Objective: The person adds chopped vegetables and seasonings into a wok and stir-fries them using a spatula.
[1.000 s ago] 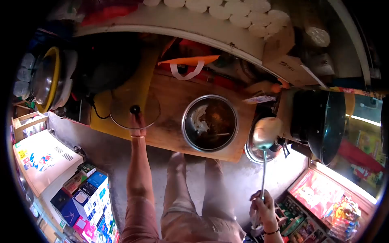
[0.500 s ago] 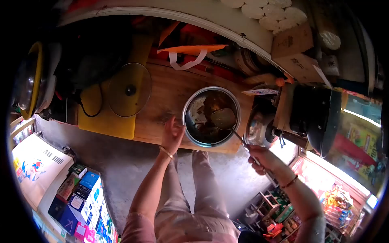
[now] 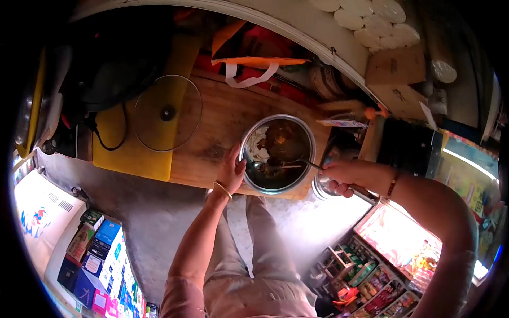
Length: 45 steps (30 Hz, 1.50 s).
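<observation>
A round steel bowl [image 3: 311, 139] stands on the wooden table, with dark broth and pale, noodle-like food [image 3: 259, 144] inside. My left hand [image 3: 231, 170] holds the bowl's left rim, its fingers against the outer wall. At the right side, my right hand [image 3: 338, 177] grips the handle of a metal ladle [image 3: 312, 165]. The ladle's head is down in the broth, partly hidden. A second thin, light utensil [image 3: 289, 167] lies inside the bowl near the ladle.
A glass lid [image 3: 168, 113] lies left on a yellow board [image 3: 138, 164] and the wooden table [image 3: 207, 153]. An orange bag [image 3: 265, 62] is behind. Right of the bowl is a steel pot [image 3: 323, 188]. Stacked boxes [image 3: 101, 254] stand lower left.
My left hand has moved from the lid's knob to the bowl. My right hand has brought the ladle from the pot at the right into the bowl, where its head has sunk into the broth.
</observation>
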Tool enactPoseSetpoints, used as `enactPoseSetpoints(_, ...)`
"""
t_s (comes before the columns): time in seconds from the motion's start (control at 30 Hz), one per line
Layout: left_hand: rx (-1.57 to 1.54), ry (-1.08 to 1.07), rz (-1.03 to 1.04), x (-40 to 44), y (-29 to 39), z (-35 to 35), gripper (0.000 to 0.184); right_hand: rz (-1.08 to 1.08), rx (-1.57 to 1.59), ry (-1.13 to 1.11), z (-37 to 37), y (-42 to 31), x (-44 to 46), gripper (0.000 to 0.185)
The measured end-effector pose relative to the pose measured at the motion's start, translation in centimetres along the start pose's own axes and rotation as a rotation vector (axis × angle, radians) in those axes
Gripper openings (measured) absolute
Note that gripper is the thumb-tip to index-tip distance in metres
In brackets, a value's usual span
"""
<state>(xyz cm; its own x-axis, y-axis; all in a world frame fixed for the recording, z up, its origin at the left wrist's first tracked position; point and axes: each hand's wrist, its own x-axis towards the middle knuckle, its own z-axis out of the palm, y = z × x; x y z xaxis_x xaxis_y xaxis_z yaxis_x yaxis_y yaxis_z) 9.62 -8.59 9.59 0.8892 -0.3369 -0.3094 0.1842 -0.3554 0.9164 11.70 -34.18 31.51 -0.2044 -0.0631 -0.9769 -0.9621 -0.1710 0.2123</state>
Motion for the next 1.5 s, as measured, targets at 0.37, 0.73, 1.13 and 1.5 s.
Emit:
enactPoseSetpoints(0.37,-0.214,-0.171,-0.225,0.4,1.2,-1.3,0.052,-0.156,0.194,0.067,6.9,3.1,3.0,0.021)
enactPoseSetpoints(0.73,-0.151,-0.131,-0.176,0.3,0.3,-0.4,0.05,-0.401,0.401,0.149,10.8,6.8,8.8,0.039)
enactPoseSetpoints(1.13,0.298,0.098,0.215,0.6,1.8,1.1,0.054,-0.258,1.026,-0.139,6.1,10.7,2.9,0.032)
enactPoseSetpoints(1.5,0.039,-0.249,-0.086,0.3,2.4,1.8,0.065,-0.242,0.605,0.134,8.1,6.9,5.4,0.037)
